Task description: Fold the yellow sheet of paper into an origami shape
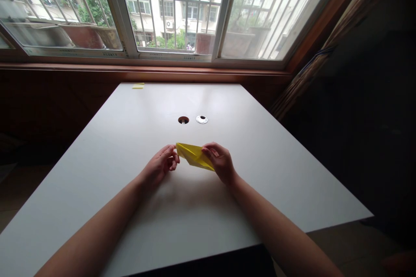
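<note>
Gripping the folded yellow paper [194,155], the right hand [222,164] has its thumb on the near face and its other fingers mostly hidden behind. With the open round hole [183,120] in the tabletop [279,173] as the landmark, the paper lies on the near side of that hole, shifted a little to its right, and appears to be raised above the surface, since soft shadow spreads beneath. Its long axis runs crosswise and slanted: the pointed left end sits closer to the hole, the right end drops away from it toward the wearer and disappears into the right palm.

The left hand [161,162] is to the near left of the hole, its fingers loosely curled, the fingertips at the paper's pointed end. Whether they pinch that tip or only rest beside it, I cannot tell. From these fingers the paper extends rightward; from the right fingers, most of it extends left.

Just right of the hole lies a round metal cover [202,119]; well beyond it, leftward, are yellow slips [138,86].
</note>
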Action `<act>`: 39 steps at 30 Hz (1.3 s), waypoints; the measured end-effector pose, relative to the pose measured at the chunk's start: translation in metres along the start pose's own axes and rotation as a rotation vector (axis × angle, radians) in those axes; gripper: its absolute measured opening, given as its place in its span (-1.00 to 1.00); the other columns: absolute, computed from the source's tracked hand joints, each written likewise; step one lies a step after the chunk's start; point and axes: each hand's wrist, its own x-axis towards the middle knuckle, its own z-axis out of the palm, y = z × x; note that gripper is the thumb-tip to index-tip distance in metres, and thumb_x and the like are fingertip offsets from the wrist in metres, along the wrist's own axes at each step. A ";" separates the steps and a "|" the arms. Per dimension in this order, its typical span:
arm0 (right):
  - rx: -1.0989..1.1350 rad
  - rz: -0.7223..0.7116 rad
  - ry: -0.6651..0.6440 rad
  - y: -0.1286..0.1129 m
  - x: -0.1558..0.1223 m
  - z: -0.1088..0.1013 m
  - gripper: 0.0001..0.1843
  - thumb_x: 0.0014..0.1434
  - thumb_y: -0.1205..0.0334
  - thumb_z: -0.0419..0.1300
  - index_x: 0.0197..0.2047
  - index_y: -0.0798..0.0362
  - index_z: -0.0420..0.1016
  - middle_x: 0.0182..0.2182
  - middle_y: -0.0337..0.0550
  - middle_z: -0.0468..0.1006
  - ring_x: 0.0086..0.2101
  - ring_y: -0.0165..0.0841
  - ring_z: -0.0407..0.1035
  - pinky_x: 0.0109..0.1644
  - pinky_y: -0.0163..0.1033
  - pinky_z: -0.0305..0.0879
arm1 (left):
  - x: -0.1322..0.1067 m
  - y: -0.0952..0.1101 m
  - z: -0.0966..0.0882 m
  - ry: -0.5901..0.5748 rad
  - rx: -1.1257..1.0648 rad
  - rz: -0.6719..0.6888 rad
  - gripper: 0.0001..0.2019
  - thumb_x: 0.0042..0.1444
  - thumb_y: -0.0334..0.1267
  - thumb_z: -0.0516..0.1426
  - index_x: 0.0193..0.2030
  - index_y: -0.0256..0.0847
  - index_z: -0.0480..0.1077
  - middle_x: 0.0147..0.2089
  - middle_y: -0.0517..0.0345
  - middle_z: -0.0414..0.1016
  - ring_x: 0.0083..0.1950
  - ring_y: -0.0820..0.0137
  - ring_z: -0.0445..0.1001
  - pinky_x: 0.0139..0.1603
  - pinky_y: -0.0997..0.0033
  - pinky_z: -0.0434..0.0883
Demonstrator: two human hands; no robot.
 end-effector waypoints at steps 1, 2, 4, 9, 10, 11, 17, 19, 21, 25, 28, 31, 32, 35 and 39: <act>0.016 0.027 0.009 0.001 -0.001 0.001 -0.78 0.22 0.03 0.25 -0.26 0.01 0.56 -0.32 -0.14 0.59 -0.29 -0.28 0.46 -0.16 -0.19 0.43 | 0.000 -0.001 0.000 0.006 0.019 0.022 -0.68 0.20 0.03 0.17 -0.14 -0.22 0.41 -0.42 0.22 0.37 -0.52 0.58 0.21 -0.50 0.57 0.17; 0.030 0.048 0.015 0.002 -0.001 0.001 -0.77 0.20 0.02 0.26 -0.26 0.01 0.56 -0.32 -0.13 0.60 -0.29 -0.28 0.47 -0.17 -0.19 0.44 | -0.001 -0.002 -0.001 0.010 0.049 0.044 -0.67 0.18 0.02 0.18 -0.10 -0.21 0.42 -0.41 0.24 0.36 -0.52 0.58 0.19 -0.49 0.57 0.16; 0.051 0.079 0.009 0.004 -0.001 0.003 -0.75 0.19 0.00 0.27 -0.22 0.01 0.57 -0.30 -0.11 0.61 -0.29 -0.27 0.48 -0.17 -0.18 0.44 | -0.001 -0.004 -0.002 0.022 0.136 0.097 -0.65 0.16 0.01 0.21 -0.05 -0.20 0.43 -0.35 0.22 0.39 -0.47 0.56 0.23 -0.44 0.55 0.20; 0.115 0.140 -0.092 0.005 -0.001 0.006 -0.70 0.19 -0.01 0.27 -0.12 0.00 0.55 -0.35 -0.15 0.58 -0.37 -0.33 0.45 -0.29 -0.24 0.41 | -0.001 -0.007 -0.004 0.017 0.285 0.194 -0.64 0.09 -0.01 0.27 -0.10 -0.23 0.50 -0.10 0.03 0.48 -0.12 0.32 0.42 -0.11 0.40 0.36; 0.126 0.146 -0.104 0.005 -0.002 0.006 -0.70 0.19 -0.01 0.27 -0.11 0.00 0.55 -0.37 -0.17 0.57 -0.38 -0.34 0.44 -0.31 -0.26 0.40 | -0.001 -0.007 -0.005 -0.005 0.280 0.181 -0.64 0.09 -0.01 0.26 -0.09 -0.23 0.51 -0.10 0.02 0.50 -0.10 0.30 0.43 -0.09 0.38 0.36; 0.135 0.149 -0.110 0.006 -0.002 0.006 -0.70 0.19 0.00 0.27 -0.11 0.00 0.54 -0.37 -0.18 0.56 -0.39 -0.35 0.44 -0.32 -0.27 0.39 | -0.001 -0.007 -0.005 -0.026 0.270 0.161 -0.63 0.11 0.00 0.25 -0.07 -0.24 0.51 -0.11 0.02 0.51 -0.11 0.29 0.44 -0.10 0.38 0.36; 0.136 0.133 -0.115 0.010 -0.002 0.005 -0.74 0.21 0.04 0.26 -0.10 -0.02 0.54 -0.33 -0.16 0.58 -0.33 -0.33 0.45 -0.26 -0.24 0.39 | -0.001 -0.008 -0.007 -0.007 0.291 0.107 -0.60 0.12 0.03 0.23 -0.05 -0.24 0.51 -0.26 0.10 0.51 -0.33 0.42 0.35 -0.33 0.46 0.27; 0.102 0.111 -0.112 0.009 -0.001 0.005 -0.76 0.20 0.05 0.27 -0.11 -0.02 0.55 -0.29 -0.14 0.58 -0.28 -0.30 0.46 -0.22 -0.21 0.41 | -0.001 -0.009 -0.009 0.005 0.306 0.131 -0.62 0.13 0.01 0.23 -0.05 -0.23 0.51 -0.36 0.16 0.43 -0.41 0.47 0.27 -0.40 0.48 0.22; 0.066 0.068 -0.097 0.007 0.000 0.005 -0.79 0.20 0.07 0.27 -0.14 -0.02 0.55 -0.26 -0.13 0.58 -0.25 -0.28 0.46 -0.17 -0.17 0.42 | 0.000 -0.009 -0.010 0.011 0.329 0.185 -0.68 0.15 -0.03 0.22 -0.08 -0.21 0.53 -0.39 0.19 0.37 -0.44 0.50 0.21 -0.42 0.49 0.20; -0.008 -0.076 -0.052 -0.001 0.002 0.003 -0.86 0.23 0.13 0.25 -0.17 -0.05 0.57 -0.25 -0.12 0.57 -0.25 -0.27 0.44 -0.12 -0.10 0.42 | 0.000 -0.004 -0.011 0.008 0.415 0.318 -0.80 0.16 -0.16 0.21 -0.16 -0.18 0.57 -0.20 0.07 0.42 -0.31 0.42 0.34 -0.30 0.42 0.32; -0.075 -0.180 -0.042 -0.009 0.003 0.001 -0.92 0.24 0.19 0.25 -0.20 -0.09 0.58 -0.23 -0.11 0.57 -0.18 -0.23 0.42 -0.05 -0.03 0.41 | -0.002 0.000 -0.011 0.003 0.465 0.396 -0.81 0.17 -0.22 0.20 -0.12 -0.14 0.59 -0.06 -0.01 0.43 -0.05 0.25 0.42 -0.05 0.33 0.40; -0.128 -0.256 -0.033 -0.013 0.003 0.000 -0.92 0.23 0.23 0.26 -0.21 -0.12 0.59 -0.19 -0.10 0.57 -0.12 -0.19 0.40 0.03 0.05 0.39 | -0.003 0.002 -0.010 0.049 0.473 0.433 -0.84 0.17 -0.22 0.19 -0.18 -0.13 0.61 -0.01 -0.04 0.41 0.11 0.17 0.38 0.09 0.26 0.40; -0.143 -0.272 -0.033 -0.014 0.003 -0.001 -0.91 0.23 0.24 0.26 -0.22 -0.13 0.60 -0.19 -0.11 0.57 -0.11 -0.18 0.40 0.02 0.06 0.39 | -0.003 0.002 -0.010 0.067 0.466 0.436 -0.84 0.17 -0.22 0.20 -0.20 -0.13 0.61 0.01 -0.04 0.40 0.13 0.16 0.37 0.09 0.26 0.40; -0.176 -0.303 -0.043 -0.014 0.004 -0.001 -0.90 0.22 0.25 0.27 -0.25 -0.15 0.60 -0.18 -0.12 0.56 -0.10 -0.18 0.39 -0.01 0.04 0.41 | -0.004 0.002 -0.008 0.093 0.421 0.434 -0.85 0.13 -0.27 0.20 -0.21 -0.15 0.60 0.05 -0.03 0.37 0.18 0.15 0.34 0.14 0.23 0.40; -0.195 -0.330 -0.060 -0.010 0.003 -0.002 -0.88 0.23 0.28 0.26 -0.25 -0.16 0.61 -0.18 -0.13 0.56 -0.12 -0.20 0.39 -0.04 0.01 0.43 | -0.005 0.002 -0.006 0.097 0.305 0.415 -0.83 0.14 -0.30 0.15 -0.19 -0.18 0.57 0.09 -0.02 0.36 0.20 0.17 0.33 0.19 0.24 0.36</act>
